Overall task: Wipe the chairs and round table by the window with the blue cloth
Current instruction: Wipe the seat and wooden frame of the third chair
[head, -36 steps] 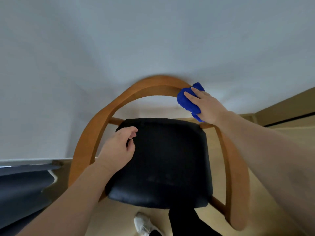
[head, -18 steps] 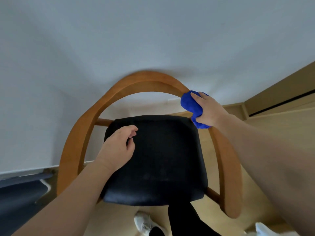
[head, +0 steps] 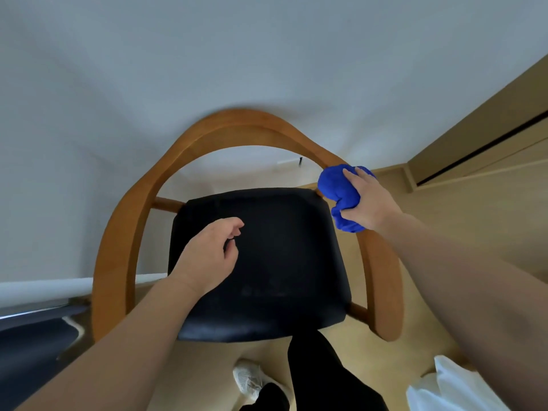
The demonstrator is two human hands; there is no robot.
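A wooden chair (head: 124,221) with a curved one-piece back and arm rail stands below me against a white wall, and its black padded seat (head: 284,256) faces up. My right hand (head: 369,203) presses the bunched blue cloth (head: 338,191) onto the right side of the rail, where the back bends into the arm. My left hand (head: 207,256) hovers over the left part of the seat with its fingers loosely curled and nothing in them. The round table is out of view.
A white wall (head: 267,54) rises right behind the chair. A beige wooden panel with a dark slot (head: 486,149) runs along the right. My dark trouser leg (head: 320,372) and white shoe (head: 249,379) stand before the seat. A dark surface (head: 32,345) lies lower left, white fabric (head: 450,390) lower right.
My right hand has slid the blue cloth along the rail from the top of the back down toward the right arm. My left hand has stayed over the seat.
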